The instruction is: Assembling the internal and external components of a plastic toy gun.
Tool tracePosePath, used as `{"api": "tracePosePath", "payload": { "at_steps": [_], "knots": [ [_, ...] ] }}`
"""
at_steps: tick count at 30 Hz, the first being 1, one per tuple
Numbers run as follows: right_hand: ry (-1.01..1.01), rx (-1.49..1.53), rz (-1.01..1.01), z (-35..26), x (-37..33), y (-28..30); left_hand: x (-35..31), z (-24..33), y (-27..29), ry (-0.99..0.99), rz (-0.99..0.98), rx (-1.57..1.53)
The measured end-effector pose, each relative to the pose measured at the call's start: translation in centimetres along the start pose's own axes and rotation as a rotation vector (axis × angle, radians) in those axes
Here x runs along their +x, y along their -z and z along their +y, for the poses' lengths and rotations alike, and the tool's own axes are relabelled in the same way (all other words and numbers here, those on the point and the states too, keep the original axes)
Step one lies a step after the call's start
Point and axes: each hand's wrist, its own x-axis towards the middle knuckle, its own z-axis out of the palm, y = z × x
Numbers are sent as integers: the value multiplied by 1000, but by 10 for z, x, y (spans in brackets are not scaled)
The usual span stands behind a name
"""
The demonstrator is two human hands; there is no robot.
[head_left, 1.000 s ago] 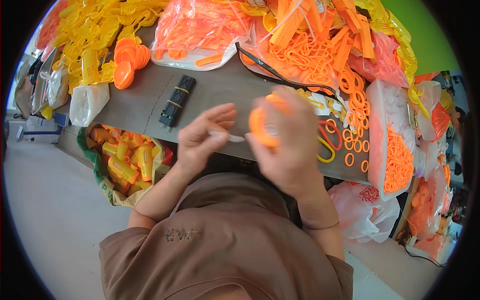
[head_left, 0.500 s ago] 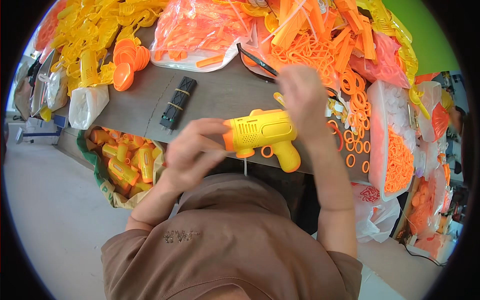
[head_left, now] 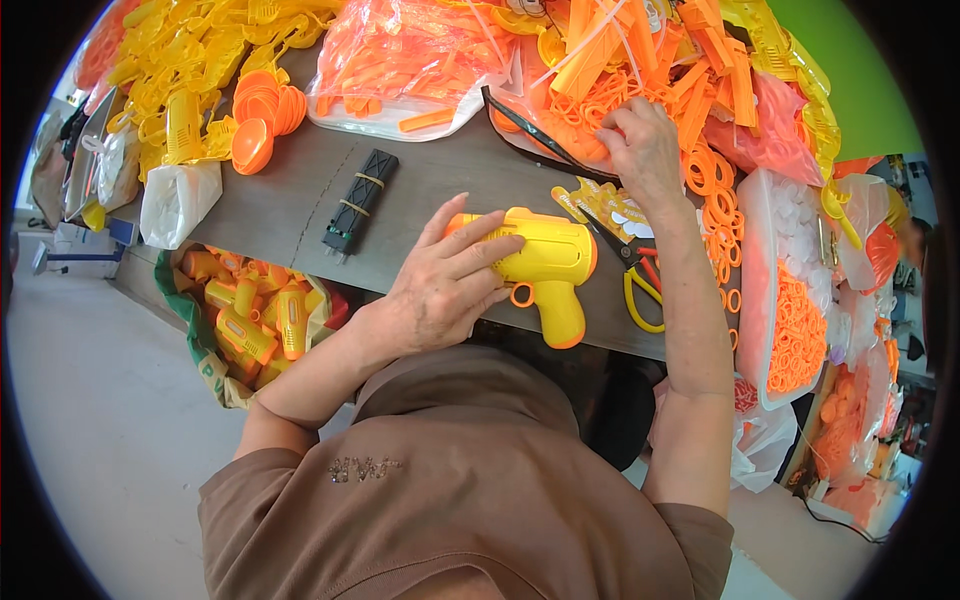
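A yellow toy gun (head_left: 548,250) with orange ends lies near the table's front edge, its grip toward me. My left hand (head_left: 445,275) holds its left end, fingers laid over the top of the body. A small orange ring (head_left: 521,295) sticks out under the gun, by the grip. Farther off, my right hand (head_left: 642,150) reaches into a pile of orange looped parts (head_left: 610,95). Its fingers are bent together, and whatever is between them is hidden. Beside the gun lie pliers or cutters (head_left: 641,290) with red and yellow handles.
A black rectangular part with bands (head_left: 360,203) lies on the table (head_left: 290,190). Orange cups (head_left: 252,145), yellow shells (head_left: 215,50) and a clear bag of orange pieces (head_left: 410,60) sit behind. A white bin of rings (head_left: 797,330) stands right; a sack of toy guns (head_left: 240,330) is lower left.
My right hand has moved up from the gun to the orange pile, uncovering the cutters. My left hand has shifted right, over the gun's body.
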Motion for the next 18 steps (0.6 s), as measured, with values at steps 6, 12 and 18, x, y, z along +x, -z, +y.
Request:
{"api": "tracePosePath", "payload": {
  "at_steps": [6,12,18],
  "knots": [
    [55,99,214,8,-1,0,-7,1,-4,17,45,17],
    [-88,369,412,-18,-10,30,-11,-1,-6,46,107,-59],
    [-5,474,52,-89,-56,64,-14,-5,-5,66,105,-126]
  ]
}}
